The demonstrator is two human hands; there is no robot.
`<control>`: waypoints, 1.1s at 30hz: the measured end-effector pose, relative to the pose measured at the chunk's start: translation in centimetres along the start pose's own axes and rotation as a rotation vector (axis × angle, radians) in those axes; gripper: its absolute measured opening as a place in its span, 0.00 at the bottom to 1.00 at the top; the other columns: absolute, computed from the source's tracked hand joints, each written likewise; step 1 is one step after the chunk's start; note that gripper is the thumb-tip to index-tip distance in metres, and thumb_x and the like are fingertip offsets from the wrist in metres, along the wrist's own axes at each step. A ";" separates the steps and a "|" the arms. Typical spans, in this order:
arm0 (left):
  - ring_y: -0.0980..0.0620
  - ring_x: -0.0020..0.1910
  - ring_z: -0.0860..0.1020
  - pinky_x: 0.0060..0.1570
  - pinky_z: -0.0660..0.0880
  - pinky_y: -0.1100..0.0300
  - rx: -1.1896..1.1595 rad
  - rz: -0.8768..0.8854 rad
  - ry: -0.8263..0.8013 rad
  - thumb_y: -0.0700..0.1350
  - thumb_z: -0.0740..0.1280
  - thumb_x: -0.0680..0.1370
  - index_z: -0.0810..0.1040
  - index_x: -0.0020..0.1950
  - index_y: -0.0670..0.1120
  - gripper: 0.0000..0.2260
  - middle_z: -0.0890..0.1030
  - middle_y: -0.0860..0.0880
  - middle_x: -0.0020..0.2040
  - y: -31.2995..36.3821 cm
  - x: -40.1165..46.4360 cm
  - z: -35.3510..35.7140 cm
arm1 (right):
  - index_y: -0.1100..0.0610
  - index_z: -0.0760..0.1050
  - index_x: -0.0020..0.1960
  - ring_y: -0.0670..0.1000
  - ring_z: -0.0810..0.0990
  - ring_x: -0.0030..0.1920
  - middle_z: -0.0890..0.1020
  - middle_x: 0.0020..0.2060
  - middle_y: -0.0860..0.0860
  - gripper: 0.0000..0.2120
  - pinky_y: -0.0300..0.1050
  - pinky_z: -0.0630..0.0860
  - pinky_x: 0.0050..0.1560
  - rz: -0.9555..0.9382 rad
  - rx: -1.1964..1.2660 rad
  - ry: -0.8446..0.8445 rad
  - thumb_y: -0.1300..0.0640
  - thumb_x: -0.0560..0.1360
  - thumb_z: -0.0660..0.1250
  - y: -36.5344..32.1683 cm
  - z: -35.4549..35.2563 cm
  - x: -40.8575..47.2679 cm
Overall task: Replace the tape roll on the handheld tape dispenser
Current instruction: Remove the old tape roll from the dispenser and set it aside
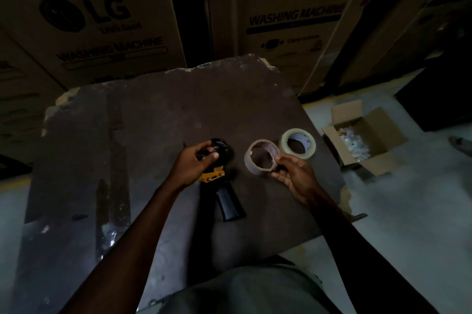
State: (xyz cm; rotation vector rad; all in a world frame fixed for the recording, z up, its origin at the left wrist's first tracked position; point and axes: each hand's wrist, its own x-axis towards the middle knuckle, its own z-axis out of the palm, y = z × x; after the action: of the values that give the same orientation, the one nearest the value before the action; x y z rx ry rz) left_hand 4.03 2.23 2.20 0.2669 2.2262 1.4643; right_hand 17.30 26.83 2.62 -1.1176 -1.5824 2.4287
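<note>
Sitting on a dark, worn table (153,114), with big cardboard boxes (107,22) standing behind. Left hand (191,163) curling its fingers around the black round hub of the tape dispenser (217,173), lying flat near the middle, black handle pointing toward the body. Right hand (293,173) pinching the used-up cardboard core (260,157), lifting it just beside the dispenser. New tape roll (298,143) lying flat right behind the core, near the table's right edge. Small open box (362,140) sitting on the floor further right.
</note>
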 end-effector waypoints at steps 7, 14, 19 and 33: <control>0.70 0.47 0.79 0.50 0.74 0.72 0.023 0.022 0.167 0.39 0.71 0.76 0.73 0.68 0.38 0.21 0.81 0.44 0.55 -0.7 -1.3 1.1 | 0.58 0.79 0.51 0.53 0.82 0.48 0.84 0.47 0.55 0.06 0.48 0.79 0.50 0.011 -0.026 0.169 0.62 0.80 0.64 1.3 -6.4 -2.1; 0.42 0.66 0.73 0.69 0.69 0.48 0.192 0.008 0.326 0.59 0.72 0.68 0.72 0.69 0.43 0.34 0.70 0.41 0.68 -2.8 -3.9 0.7 | 0.57 0.77 0.48 0.50 0.84 0.40 0.85 0.31 0.47 0.04 0.49 0.84 0.47 -0.130 -0.339 0.338 0.64 0.79 0.66 2.9 -13.2 -3.2; 0.46 0.69 0.68 0.71 0.65 0.51 0.219 -0.015 0.318 0.63 0.66 0.67 0.69 0.71 0.48 0.36 0.68 0.44 0.69 -4.0 -4.6 0.7 | 0.46 0.81 0.47 0.47 0.82 0.45 0.83 0.42 0.55 0.21 0.42 0.78 0.46 -0.347 -0.813 0.107 0.71 0.66 0.77 5.4 -17.5 -3.9; 0.50 0.75 0.65 0.73 0.65 0.46 0.055 -0.017 0.283 0.55 0.68 0.73 0.63 0.76 0.44 0.35 0.65 0.47 0.76 -5.9 -5.6 -0.1 | 0.63 0.80 0.55 0.65 0.81 0.50 0.83 0.50 0.65 0.29 0.56 0.78 0.52 -0.337 -0.847 0.683 0.39 0.71 0.62 4.1 -10.0 -5.8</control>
State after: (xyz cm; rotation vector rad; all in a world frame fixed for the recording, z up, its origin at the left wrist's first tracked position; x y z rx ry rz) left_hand 9.42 -2.53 -1.60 0.0596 2.4869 1.5123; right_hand 28.75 30.44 0.25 -1.3750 -2.2691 0.9571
